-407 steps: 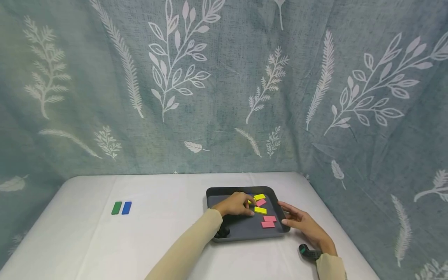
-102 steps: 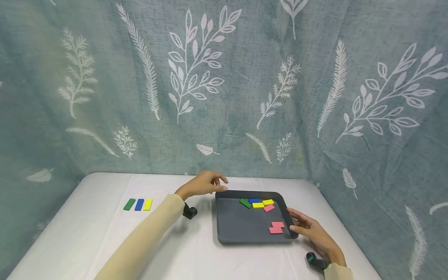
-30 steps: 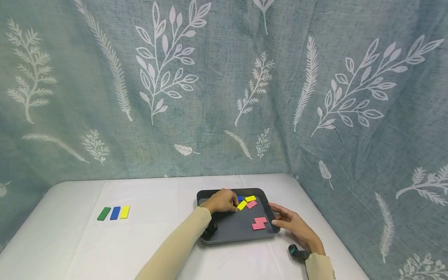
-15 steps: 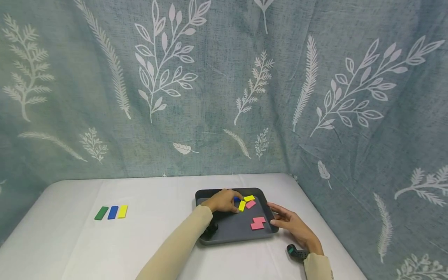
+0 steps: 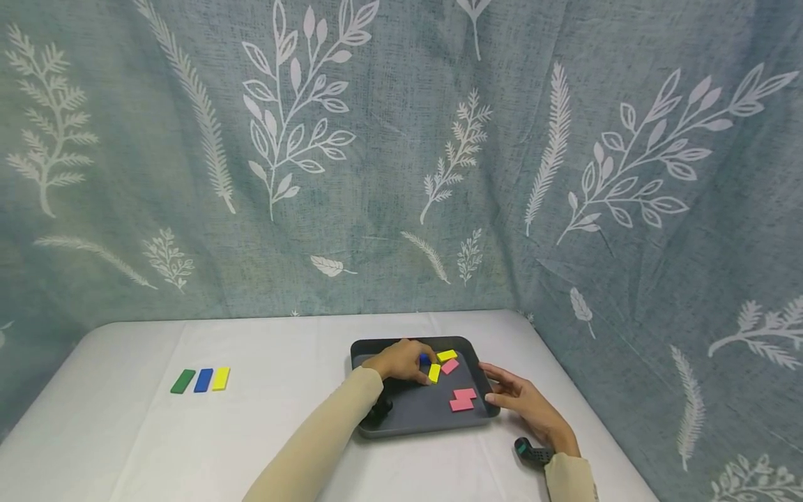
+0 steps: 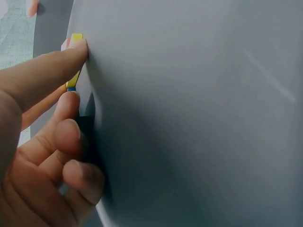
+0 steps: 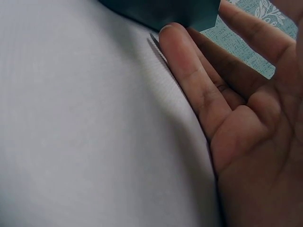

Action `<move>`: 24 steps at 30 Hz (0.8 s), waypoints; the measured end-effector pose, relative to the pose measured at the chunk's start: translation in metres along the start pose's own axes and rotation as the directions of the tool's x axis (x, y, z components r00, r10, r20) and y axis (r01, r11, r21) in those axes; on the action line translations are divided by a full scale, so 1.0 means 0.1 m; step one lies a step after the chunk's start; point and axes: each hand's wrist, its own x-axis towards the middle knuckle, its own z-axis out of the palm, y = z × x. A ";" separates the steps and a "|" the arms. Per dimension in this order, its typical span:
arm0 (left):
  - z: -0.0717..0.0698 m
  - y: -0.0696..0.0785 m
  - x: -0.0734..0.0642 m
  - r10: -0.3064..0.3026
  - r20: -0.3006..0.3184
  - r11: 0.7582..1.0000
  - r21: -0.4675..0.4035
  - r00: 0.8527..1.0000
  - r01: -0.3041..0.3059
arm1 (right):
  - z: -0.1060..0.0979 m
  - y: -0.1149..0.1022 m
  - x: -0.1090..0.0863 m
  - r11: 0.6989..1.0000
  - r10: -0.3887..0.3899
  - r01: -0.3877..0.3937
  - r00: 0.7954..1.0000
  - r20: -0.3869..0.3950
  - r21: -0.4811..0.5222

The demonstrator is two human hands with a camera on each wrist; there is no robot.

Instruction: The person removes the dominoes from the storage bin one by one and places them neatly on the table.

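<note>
My left hand (image 5: 400,360) reaches into a dark grey tray (image 5: 408,424) and pinches a small yellow block (image 5: 434,374) between thumb and index finger. The left wrist view shows the thumb on the yellow block (image 6: 73,79), with a bit of blue below it. Behind the fingers in the head view, a blue block (image 5: 424,359) partly shows. A second yellow block (image 5: 447,355) and a pink block (image 5: 449,366) lie close by. My right hand (image 5: 533,408) rests against the tray's right wall, its fingers fairly straight in the right wrist view.
Two more pink blocks (image 5: 463,400) lie at the tray's right front. Far left on the white table (image 5: 263,404), a green block (image 5: 182,381), a blue block (image 5: 203,381) and a yellow block (image 5: 221,378) form a row. A patterned curtain (image 5: 376,174) hangs behind.
A yellow block has joined the green and blue ones at the left. My left hand is back in the tray, where the yellow block at its fingers has turned. The right hand stays at the tray.
</note>
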 end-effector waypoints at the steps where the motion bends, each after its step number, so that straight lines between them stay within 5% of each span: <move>1: 0.00 0.01 0.00 -0.003 0.001 1.000 0.007 1.000 0.003 | 0.00 0.00 0.00 1.000 0.001 -0.001 1.000 0.000 0.000; 13: 0.00 0.01 -0.03 0.000 -0.021 1.000 0.024 1.000 0.001 | 0.03 0.01 0.01 1.000 -0.016 0.016 1.000 -0.001 0.026; 24: -0.06 -0.04 -0.02 0.015 -0.009 0.994 -0.109 1.000 -0.016 | 0.03 -0.02 0.00 0.999 -0.015 0.013 1.000 0.026 0.042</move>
